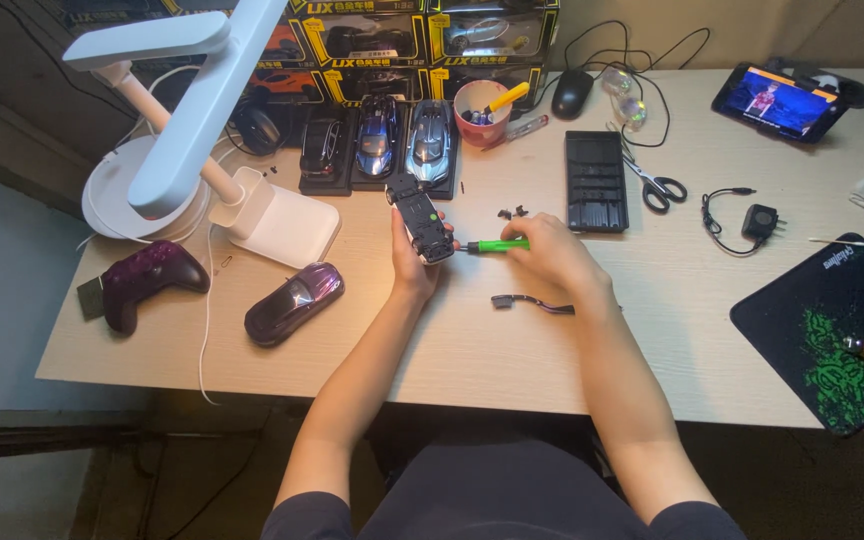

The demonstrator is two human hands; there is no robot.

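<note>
My left hand holds a small toy car chassis upside down, its black underside facing up. My right hand grips a green-handled screwdriver, and its tip touches the side of the chassis. A purple car body shell lies on the table left of my left hand. Small dark parts sit just beyond the screwdriver, and a thin dark strip lies beneath my right wrist.
A white desk lamp stands at the left, with a purple game controller near it. Three model cars on stands, a pink cup, a black tool case, scissors, a phone and a dark mouse pad surround the work area.
</note>
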